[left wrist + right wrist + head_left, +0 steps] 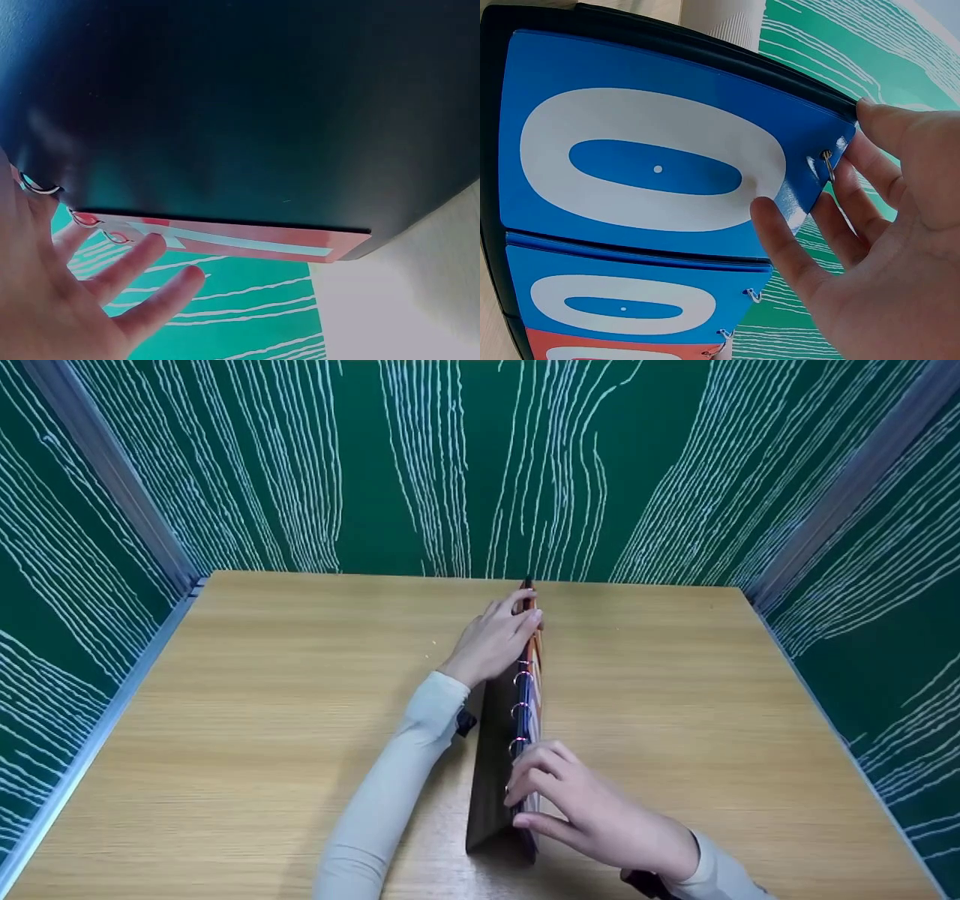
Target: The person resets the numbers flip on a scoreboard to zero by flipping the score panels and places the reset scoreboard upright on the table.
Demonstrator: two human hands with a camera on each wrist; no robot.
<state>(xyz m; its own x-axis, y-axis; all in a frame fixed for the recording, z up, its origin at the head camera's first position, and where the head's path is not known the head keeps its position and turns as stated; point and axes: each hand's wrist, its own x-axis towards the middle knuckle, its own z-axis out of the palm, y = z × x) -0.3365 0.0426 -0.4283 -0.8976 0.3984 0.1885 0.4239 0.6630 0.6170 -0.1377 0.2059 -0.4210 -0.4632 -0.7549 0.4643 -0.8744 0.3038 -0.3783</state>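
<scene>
A black tent-shaped flip scoreboard stands on the table, nearly edge-on in the head view. Metal rings run along its top edge. At the far end my left hand reaches over that edge and holds it; two of its fingers stick out straight in the left wrist view. My right hand holds the near top corner, thumb at the corner and fingers bent over the edge by a ring. Its lowest finger touches a large blue card with a white zero. The plain black back panel fills the left wrist view.
A smaller blue zero card and an orange card hang beside the large one. The wooden table meets green walls with white wavy lines on three sides. Tiny light specks lie left of the scoreboard.
</scene>
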